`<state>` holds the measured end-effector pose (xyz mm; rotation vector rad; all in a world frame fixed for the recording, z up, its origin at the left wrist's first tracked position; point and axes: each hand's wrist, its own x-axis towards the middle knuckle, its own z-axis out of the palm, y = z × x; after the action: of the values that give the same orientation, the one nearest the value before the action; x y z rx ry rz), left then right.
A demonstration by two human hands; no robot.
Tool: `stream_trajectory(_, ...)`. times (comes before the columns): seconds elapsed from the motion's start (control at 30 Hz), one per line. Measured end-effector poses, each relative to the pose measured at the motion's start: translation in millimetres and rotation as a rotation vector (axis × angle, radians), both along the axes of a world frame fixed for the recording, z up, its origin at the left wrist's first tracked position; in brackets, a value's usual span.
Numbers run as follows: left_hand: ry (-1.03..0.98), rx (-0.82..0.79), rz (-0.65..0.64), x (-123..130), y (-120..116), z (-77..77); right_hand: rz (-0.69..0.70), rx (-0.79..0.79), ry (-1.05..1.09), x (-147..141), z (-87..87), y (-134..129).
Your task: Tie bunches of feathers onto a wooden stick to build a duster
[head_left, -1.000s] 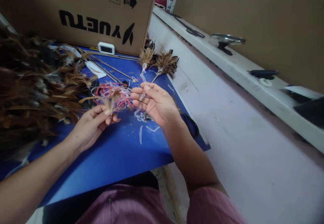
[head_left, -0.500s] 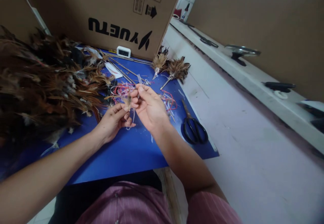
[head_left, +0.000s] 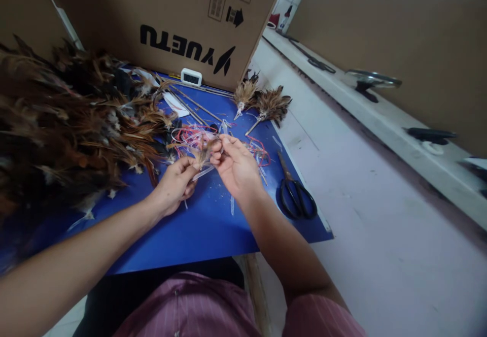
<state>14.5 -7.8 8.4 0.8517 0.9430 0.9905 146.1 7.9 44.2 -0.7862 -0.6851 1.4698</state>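
Note:
My left hand [head_left: 175, 183] pinches the base of a small brown feather bunch [head_left: 204, 155] above the blue table [head_left: 213, 235]. Close on its right, my right hand [head_left: 238, 167] has its fingers closed at the upper end of the bunch, beside a clear plastic strip. Another stretch of clear strip [head_left: 203, 173] runs between the hands, under the feathers. Behind them lies a tangle of red and white strings [head_left: 190, 136]. What exactly the right fingertips grip is partly hidden.
A large feather pile [head_left: 76, 134] covers the table's left. Black-handled scissors [head_left: 297, 197] lie at the right edge. Two feather bundles [head_left: 270, 104] on sticks, a white digital device [head_left: 191, 77] and a cardboard box [head_left: 182, 17] stand or lie at the back.
The feather bunch has tilted to the right and shows more between my hands. My right hand has shifted slightly right and down; the strip now stretches out below the feathers.

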Motion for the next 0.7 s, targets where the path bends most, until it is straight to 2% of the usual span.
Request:
stream_trajectory(0.17, 0.004, 0.021, -0.001, 0, -1, -1.1, -0.045, -0.029, -0.018, 16, -5.2, 1)
stream_trajectory(0.37, -0.023, 0.044, 0.077, -1, 3, 0.4, -0.035, -0.062, -0.017, 30, -9.3, -3)
stream_trajectory(0.5, -0.018, 0.074, 0.080, -2, 4, 3.3, -0.040, -0.072, -0.052, 38, -11.2, -6)
stream_trajectory(0.63, -0.002, 0.079, 0.078, -2, 4, 3.9, -0.080, -0.026, -0.227, 59, -17.7, -3)
stream_trajectory(0.7, 0.006, 0.075, 0.078, -2, 4, 3.4, -0.126, 0.028, -0.465, 73, -22.1, -2)
